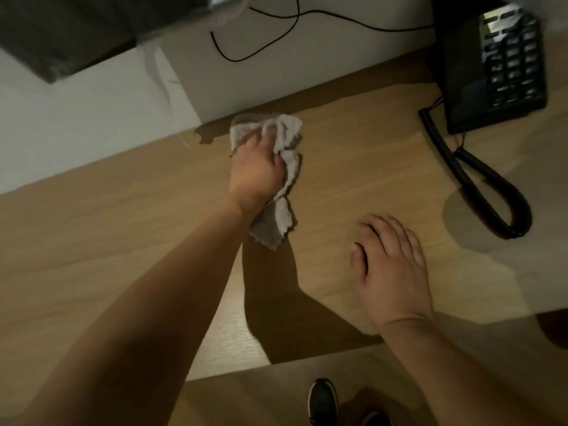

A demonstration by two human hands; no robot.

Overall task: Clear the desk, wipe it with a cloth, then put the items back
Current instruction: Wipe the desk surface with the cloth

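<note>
The cloth [278, 167] lies bunched on the wooden surface [353, 167] near its far edge, close to the wall, with a loose tail trailing back toward the person. The left hand [256, 167] sits on top of it, fingers curled into the folds, so this grip is closed on the fabric and pressing it down. The right hand [390, 265] rests flat on the bare surface, well apart from the cloth, fingers spread and holding nothing; it seems to serve as a brace.

The cloth looks soft, thin and light, a grey towelling piece that crumples freely and has no stiffness of its own. It will likely fold, drag and bunch under the palm rather than slide as a flat sheet, so the hold probably belongs at the gathered middle, where the left hand already has it, with downward pressure keeping the fabric in contact. The loose tail may flap or catch if the stroke runs toward the right.

A black desk telephone [495, 66] stands at the far right of the surface, its coiled cord [479, 179] looping out across the wood. That cord is the likeliest snag for a sweeping cloth. A thin black cable [276, 29] runs along the wall behind. Wiping appears to be the step in hand.
</note>
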